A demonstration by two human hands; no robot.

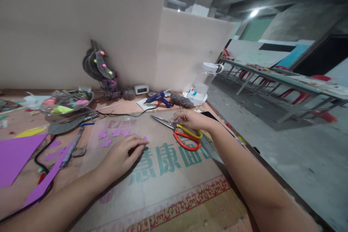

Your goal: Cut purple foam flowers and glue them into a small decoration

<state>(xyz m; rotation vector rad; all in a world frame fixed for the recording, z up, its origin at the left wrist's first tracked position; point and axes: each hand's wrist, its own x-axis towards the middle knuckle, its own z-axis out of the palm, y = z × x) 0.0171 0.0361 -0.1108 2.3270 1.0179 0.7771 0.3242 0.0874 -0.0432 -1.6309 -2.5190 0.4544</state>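
My left hand [127,154] rests low over the printed sheet with its fingers drawn together. A small purple flower cutout [145,139] shows at its fingertips, partly hidden. Several more purple flower cutouts [116,132] lie on the sheet beyond that hand. My right hand [191,119] is just above the scissors [187,139], its thumb and fingers closed in a pinch; what they hold is too small to make out. One scissor handle is red, the other yellow, and the blades point to the far left.
A blue glue gun [159,98], grey yarn [181,99], a white clock [141,89] and a clear bottle [201,83] stand along the back. Left are a bowl of scraps [67,114], purple sheet material [17,157], a cutter knife [72,148] and a black cable [38,159].
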